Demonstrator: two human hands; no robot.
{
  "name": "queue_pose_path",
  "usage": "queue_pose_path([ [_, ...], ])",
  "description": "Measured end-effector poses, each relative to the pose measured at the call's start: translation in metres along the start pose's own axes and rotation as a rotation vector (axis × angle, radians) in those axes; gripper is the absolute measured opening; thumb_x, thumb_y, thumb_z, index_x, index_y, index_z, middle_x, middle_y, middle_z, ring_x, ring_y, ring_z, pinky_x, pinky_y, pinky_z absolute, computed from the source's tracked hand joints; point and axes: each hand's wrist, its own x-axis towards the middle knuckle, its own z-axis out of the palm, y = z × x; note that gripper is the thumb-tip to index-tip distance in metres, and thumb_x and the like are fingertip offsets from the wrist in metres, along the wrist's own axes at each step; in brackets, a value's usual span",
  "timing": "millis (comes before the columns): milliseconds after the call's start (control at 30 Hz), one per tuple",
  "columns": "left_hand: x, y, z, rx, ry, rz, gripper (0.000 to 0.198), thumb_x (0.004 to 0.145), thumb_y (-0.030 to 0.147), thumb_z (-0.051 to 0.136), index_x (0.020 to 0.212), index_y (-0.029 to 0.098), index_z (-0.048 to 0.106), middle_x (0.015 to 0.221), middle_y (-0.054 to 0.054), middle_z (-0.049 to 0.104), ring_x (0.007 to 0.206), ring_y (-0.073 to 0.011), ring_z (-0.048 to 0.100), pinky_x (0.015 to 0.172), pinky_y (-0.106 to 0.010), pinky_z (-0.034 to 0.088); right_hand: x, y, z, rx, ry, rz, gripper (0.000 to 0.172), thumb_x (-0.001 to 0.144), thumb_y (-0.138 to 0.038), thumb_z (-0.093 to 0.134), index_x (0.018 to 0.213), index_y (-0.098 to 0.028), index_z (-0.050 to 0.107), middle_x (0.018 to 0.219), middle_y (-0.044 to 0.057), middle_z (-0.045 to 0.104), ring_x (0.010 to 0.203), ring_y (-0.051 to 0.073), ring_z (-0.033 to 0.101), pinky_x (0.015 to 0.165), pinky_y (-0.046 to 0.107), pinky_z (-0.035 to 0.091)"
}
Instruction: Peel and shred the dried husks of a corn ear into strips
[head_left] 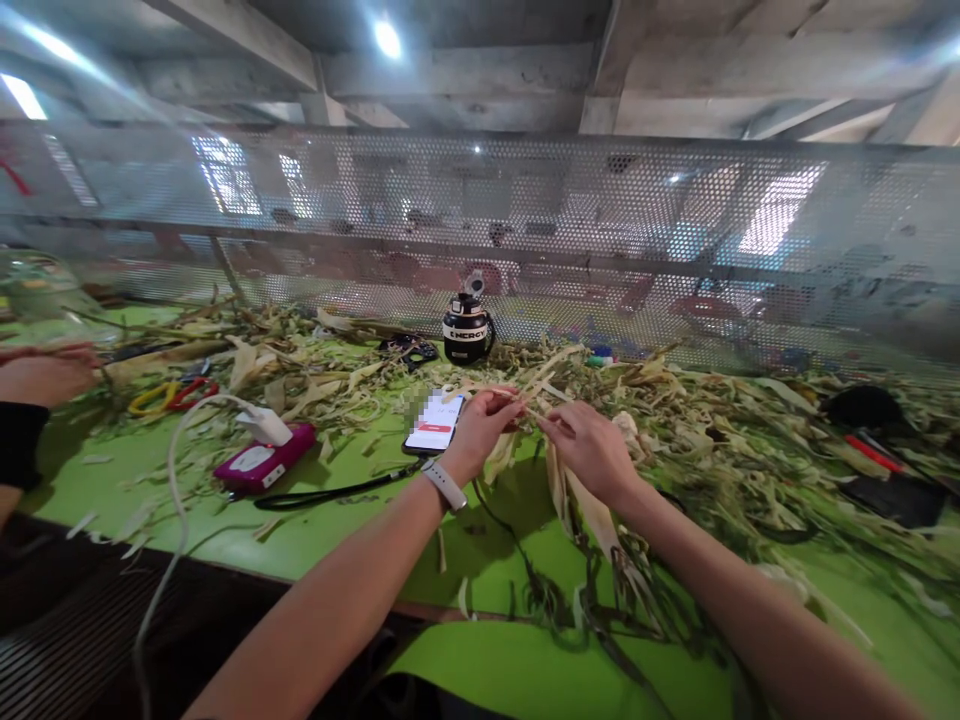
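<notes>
My left hand (480,430), with a pale watch band on its wrist, pinches a thin strip of dried corn husk (531,412) over the green table. Close beside it, the fingers of my right hand (592,450) are closed on the same strip. The strip runs between the two sets of fingertips, and its ends are partly hidden by them. Pale husk leaves (592,505) hang or lie below my right hand. Just left of my left hand lies a phone (433,420) with its screen lit.
Loose husks (720,440) spread along the back and right of the green table (255,550). A black bottle (466,335) stands at the back before a perforated metal screen (525,200). A magenta power bank (266,460), a white cable (172,490) and scissors (191,393) lie left. Another person's hand (49,375) is far left.
</notes>
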Motion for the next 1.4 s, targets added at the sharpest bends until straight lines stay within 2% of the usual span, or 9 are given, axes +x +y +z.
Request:
queue_pose_path([
  [133, 0.002, -0.002, -0.004, 0.213, 0.044, 0.09, 0.024, 0.065, 0.029, 0.069, 0.084, 0.015, 0.063, 0.076, -0.002, 0.065, 0.068, -0.013, 0.058, 0.059, -0.023, 0.045, -0.002, -0.007, -0.005, -0.135, -0.038, -0.22, 0.026, 0.093, -0.028, 0.04, 0.085, -0.02, 0.063, 0.084, 0.008, 0.06, 0.078, 0.019, 0.056, 0.067, 0.029, 0.041],
  [233, 0.004, -0.004, -0.004, 0.299, -0.022, 0.157, 0.019, 0.062, 0.027, 0.071, 0.075, 0.016, 0.063, 0.076, -0.004, 0.066, 0.07, -0.0151, 0.058, 0.06, -0.024, 0.045, 0.002, -0.005, -0.014, -0.202, 0.021, -0.295, 0.023, 0.091, -0.029, 0.044, 0.087, -0.02, 0.065, 0.09, 0.009, 0.062, 0.085, 0.022, 0.055, 0.076, 0.033, 0.04],
  [367, 0.001, -0.004, -0.002, 0.286, -0.274, 0.175, 0.017, 0.063, 0.028, 0.071, 0.076, 0.018, 0.066, 0.077, -0.005, 0.067, 0.074, -0.0175, 0.061, 0.068, -0.027, 0.047, 0.011, 0.009, -0.023, -0.105, 0.117, -0.229, 0.02, 0.089, -0.033, 0.049, 0.085, -0.021, 0.065, 0.108, 0.009, 0.062, 0.098, 0.024, 0.053, 0.085, 0.036, 0.038],
  [500, -0.004, -0.001, 0.001, 0.353, -0.397, 0.154, 0.023, 0.066, 0.029, 0.07, 0.087, 0.02, 0.068, 0.088, -0.006, 0.068, 0.083, -0.018, 0.061, 0.076, -0.028, 0.047, 0.014, 0.023, -0.018, 0.172, 0.011, 0.013, 0.019, 0.086, -0.037, 0.052, 0.081, -0.021, 0.061, 0.077, 0.003, 0.066, 0.071, 0.018, 0.058, 0.066, 0.028, 0.041],
  [767, -0.007, 0.001, 0.007, 0.173, -0.303, 0.115, 0.027, 0.067, 0.031, 0.07, 0.089, 0.016, 0.063, 0.087, -0.005, 0.066, 0.082, -0.0154, 0.06, 0.078, -0.027, 0.045, 0.015, 0.015, -0.007, 0.617, -0.02, 0.375, 0.023, 0.074, -0.042, 0.059, 0.07, -0.02, 0.054, 0.059, -0.001, 0.058, 0.051, 0.013, 0.053, 0.047, 0.024, 0.04],
  [933, -0.008, 0.004, 0.008, 0.047, -0.133, 0.085, 0.045, 0.062, 0.029, 0.075, 0.101, 0.017, 0.054, 0.077, 0.0, 0.064, 0.073, -0.0122, 0.059, 0.071, -0.025, 0.044, 0.013, 0.003, -0.001, 0.9, -0.053, 0.544, 0.026, 0.068, -0.043, 0.065, 0.067, -0.02, 0.052, 0.051, -0.004, 0.055, 0.043, 0.011, 0.048, 0.039, 0.023, 0.04],
  [1067, -0.009, 0.005, 0.009, -0.018, -0.071, 0.04, 0.037, 0.062, 0.03, 0.075, 0.092, 0.016, 0.057, 0.074, 0.002, 0.062, 0.07, -0.0102, 0.057, 0.068, -0.022, 0.043, 0.01, -0.005, 0.007, 1.029, -0.085, 0.642, 0.03, 0.066, -0.044, 0.067, 0.065, -0.019, 0.051, 0.048, -0.005, 0.054, 0.039, 0.008, 0.044, 0.036, 0.021, 0.039],
  [1267, -0.006, 0.001, 0.008, -0.092, -0.141, -0.007, 0.03, 0.064, 0.032, 0.073, 0.085, 0.015, 0.061, 0.078, 0.001, 0.061, 0.07, -0.0095, 0.055, 0.069, -0.023, 0.043, 0.008, -0.003, 0.009, 1.032, -0.174, 0.636, 0.03, 0.072, -0.044, 0.063, 0.069, -0.018, 0.049, 0.048, -0.007, 0.051, 0.036, 0.006, 0.043, 0.037, 0.019, 0.037],
  [1400, -0.001, -0.003, 0.005, -0.05, -0.115, 0.045, 0.03, 0.063, 0.035, 0.073, 0.082, 0.014, 0.061, 0.075, 0.001, 0.059, 0.069, -0.0097, 0.053, 0.07, -0.024, 0.042, 0.006, 0.006, 0.011, 0.697, -0.158, 0.432, 0.024, 0.082, -0.04, 0.053, 0.092, -0.018, 0.053, 0.068, 0.001, 0.063, 0.049, 0.012, 0.056, 0.05, 0.027, 0.049],
])
